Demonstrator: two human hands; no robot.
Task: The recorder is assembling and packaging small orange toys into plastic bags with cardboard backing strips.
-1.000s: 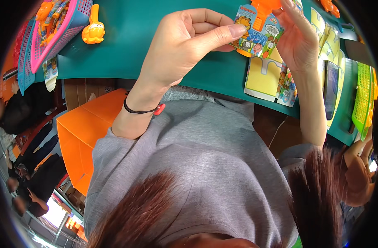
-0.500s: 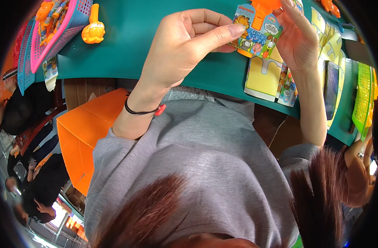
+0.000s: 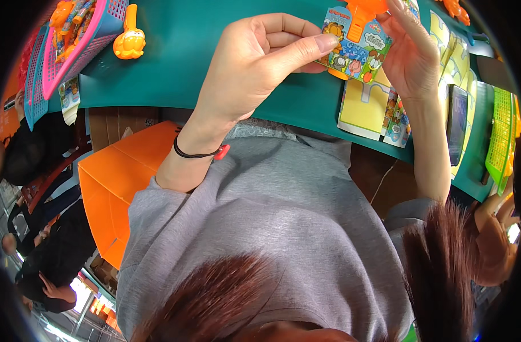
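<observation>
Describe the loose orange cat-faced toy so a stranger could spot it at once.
On the green table, find the pink-and-blue mesh basket at the upper left. Just to its right lies the orange cat-faced toy, its straight handle pointing away from the person. Unlike the orange pieces heaped in the basket, it lies by itself.
</observation>
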